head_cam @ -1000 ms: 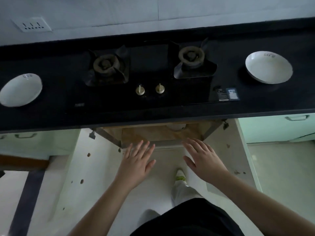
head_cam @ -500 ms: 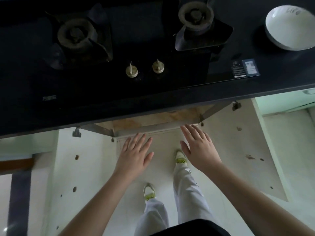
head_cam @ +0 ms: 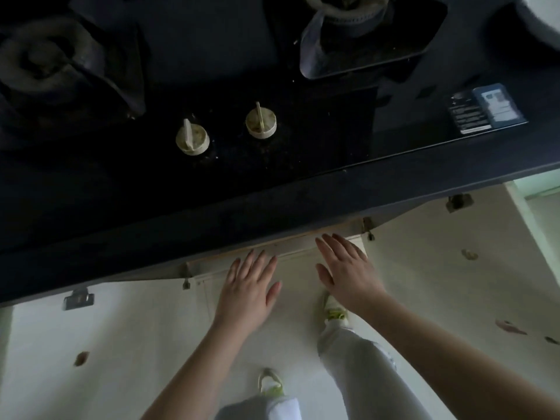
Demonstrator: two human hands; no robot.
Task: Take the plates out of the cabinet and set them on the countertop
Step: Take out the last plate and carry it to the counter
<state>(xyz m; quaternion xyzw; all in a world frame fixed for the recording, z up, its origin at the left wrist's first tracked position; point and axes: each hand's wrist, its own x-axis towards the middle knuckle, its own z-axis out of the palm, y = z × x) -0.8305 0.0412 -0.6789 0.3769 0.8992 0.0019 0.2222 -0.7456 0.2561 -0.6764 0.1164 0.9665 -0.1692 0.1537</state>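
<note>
My left hand [head_cam: 247, 291] and my right hand [head_cam: 345, 269] are stretched out flat, fingers apart, palms down, just below the front edge of the black countertop [head_cam: 272, 207]. Both hold nothing. Their fingertips point at the open cabinet [head_cam: 281, 248] under the counter, of which only a thin wooden strip shows. Its two doors [head_cam: 121, 344] stand swung open to either side. No plate inside the cabinet is visible. The edge of a white plate [head_cam: 542, 19] on the counter shows blurred in the top right corner.
A black gas hob with two burners [head_cam: 45, 62] [head_cam: 345, 13] and two cream knobs [head_cam: 192, 137] [head_cam: 260, 121] fills the counter above my hands. A sticker label [head_cam: 488, 109] lies at its right. My legs and shoes [head_cam: 333, 310] stand on the pale floor below.
The view has moved closer and lower: the hob fills the frame, the left plate has left view. Both hands have moved forward, closer to the cabinet opening, still spread and empty.
</note>
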